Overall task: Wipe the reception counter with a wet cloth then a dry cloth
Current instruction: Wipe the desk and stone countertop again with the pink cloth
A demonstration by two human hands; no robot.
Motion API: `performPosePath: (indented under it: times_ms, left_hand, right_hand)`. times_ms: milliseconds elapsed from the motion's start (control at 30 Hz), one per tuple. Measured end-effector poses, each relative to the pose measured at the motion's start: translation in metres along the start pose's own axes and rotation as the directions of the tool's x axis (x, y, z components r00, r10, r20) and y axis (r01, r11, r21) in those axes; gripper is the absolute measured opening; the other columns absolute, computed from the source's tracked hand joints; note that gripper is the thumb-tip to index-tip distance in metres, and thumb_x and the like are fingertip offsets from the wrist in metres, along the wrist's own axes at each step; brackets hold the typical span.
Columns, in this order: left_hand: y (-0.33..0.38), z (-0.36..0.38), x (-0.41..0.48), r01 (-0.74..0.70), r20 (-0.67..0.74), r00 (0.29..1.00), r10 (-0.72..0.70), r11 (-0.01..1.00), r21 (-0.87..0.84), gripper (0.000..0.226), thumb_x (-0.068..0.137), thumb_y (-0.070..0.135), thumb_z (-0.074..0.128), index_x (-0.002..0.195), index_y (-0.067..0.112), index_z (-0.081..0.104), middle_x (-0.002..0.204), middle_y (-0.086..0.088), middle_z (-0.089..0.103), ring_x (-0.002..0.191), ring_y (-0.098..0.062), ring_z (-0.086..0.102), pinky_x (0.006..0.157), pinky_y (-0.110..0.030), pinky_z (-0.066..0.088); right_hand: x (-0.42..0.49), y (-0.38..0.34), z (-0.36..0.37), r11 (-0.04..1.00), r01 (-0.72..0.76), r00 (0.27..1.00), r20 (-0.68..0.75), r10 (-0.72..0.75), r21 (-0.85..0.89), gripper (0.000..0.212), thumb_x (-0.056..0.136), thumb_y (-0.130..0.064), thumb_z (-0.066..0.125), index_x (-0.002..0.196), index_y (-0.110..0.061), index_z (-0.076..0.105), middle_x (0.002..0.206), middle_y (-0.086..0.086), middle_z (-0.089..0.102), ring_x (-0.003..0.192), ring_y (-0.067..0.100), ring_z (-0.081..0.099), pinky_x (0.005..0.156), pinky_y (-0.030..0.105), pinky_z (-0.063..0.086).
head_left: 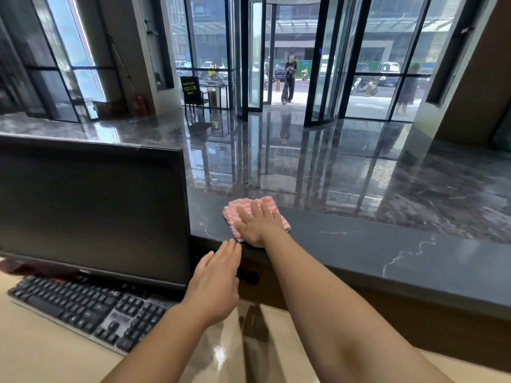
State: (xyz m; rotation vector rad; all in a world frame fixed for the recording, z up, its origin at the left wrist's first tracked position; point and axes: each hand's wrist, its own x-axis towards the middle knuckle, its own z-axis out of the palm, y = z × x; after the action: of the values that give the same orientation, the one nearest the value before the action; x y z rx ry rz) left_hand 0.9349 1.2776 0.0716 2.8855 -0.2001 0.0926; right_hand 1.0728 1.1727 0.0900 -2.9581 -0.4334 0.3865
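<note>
On the counter, flat right-hand fingers cover the cloth.

Quick count: one pink striped cloth, two hands (left hand, right hand), one monitor, one keyboard, and two benches, a dark marble bench and a beige bench. One chair, one person at the door, maybe a second blurry figure behind the glass.

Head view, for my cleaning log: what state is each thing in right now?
right hand: open, pressing the pink cloth.
left hand: open, holding nothing.
pink cloth: folded, flat on the counter; wet or dry unclear.
monitor: screen dark.
</note>
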Motion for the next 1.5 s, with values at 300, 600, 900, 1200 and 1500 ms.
performPosePath:
  times_ms: [300, 600, 900, 1200, 1500]
  left_hand:
    - [0.031, 0.0, 0.007, 0.0, 0.054, 0.999, -0.003, 0.999, 0.05, 0.065, 0.1, 0.017, 0.039, 0.155, 0.016, 0.004, 0.162, 0.002, 0.002, 0.148, -0.011, -0.003, 0.121, -0.034, 0.001]
    - [0.01, 0.002, -0.019, 0.064, 0.074, 0.995, -0.064, 0.998, -0.003, 0.06, 0.1, 0.016, 0.037, 0.154, 0.018, 0.011, 0.162, 0.003, 0.007, 0.148, -0.01, 0.003, 0.121, -0.036, 0.005]
    - [-0.029, -0.007, -0.038, 0.113, 0.031, 0.993, -0.112, 0.993, -0.031, 0.053, 0.101, 0.021, 0.037, 0.151, 0.021, 0.019, 0.159, 0.007, 0.017, 0.146, -0.009, 0.013, 0.117, -0.036, 0.011]
    - [-0.031, -0.006, -0.03, 0.094, 0.041, 0.995, -0.093, 0.996, -0.009, 0.058, 0.1, 0.022, 0.039, 0.153, 0.022, 0.015, 0.16, 0.006, 0.015, 0.147, -0.011, 0.01, 0.118, -0.036, 0.016]
    - [0.031, -0.001, -0.014, -0.01, 0.049, 0.999, 0.01, 1.0, 0.009, 0.057, 0.1, 0.02, 0.039, 0.153, 0.02, 0.015, 0.16, 0.004, 0.014, 0.148, -0.012, 0.009, 0.118, -0.037, 0.015]
  right_hand:
    - [-0.079, 0.122, 0.006, 0.948, -0.312, 0.943, -0.101, 0.317, 0.067, 0.056, 0.104, -0.048, 0.012, 0.155, -0.034, -0.004, 0.163, 0.005, -0.013, 0.149, 0.028, -0.012, 0.119, 0.049, -0.007]
    - [-0.107, 0.124, 0.012, 0.816, -0.56, 0.802, -0.154, 0.578, 0.144, 0.059, 0.103, -0.046, 0.015, 0.156, -0.027, -0.001, 0.162, 0.012, -0.013, 0.148, 0.036, -0.011, 0.118, 0.053, -0.003]
    - [-0.051, -0.023, 0.025, 0.965, -0.25, 0.952, -0.162, 0.259, 0.076, 0.063, 0.102, -0.04, 0.024, 0.156, -0.024, -0.004, 0.161, 0.015, -0.016, 0.146, 0.041, -0.017, 0.116, 0.057, -0.007]
    - [-0.039, -0.024, 0.035, 0.967, 0.144, 0.966, -0.182, -0.183, -0.21, 0.065, 0.103, -0.038, 0.036, 0.154, -0.037, -0.004, 0.164, 0.004, -0.008, 0.15, 0.03, -0.005, 0.118, 0.05, 0.002]
    - [-0.108, 0.089, 0.036, 0.967, 0.076, 0.946, -0.289, -0.147, -0.243, 0.058, 0.103, -0.045, 0.031, 0.153, -0.042, 0.001, 0.164, -0.001, 0.0, 0.15, 0.025, 0.003, 0.119, 0.045, 0.011]
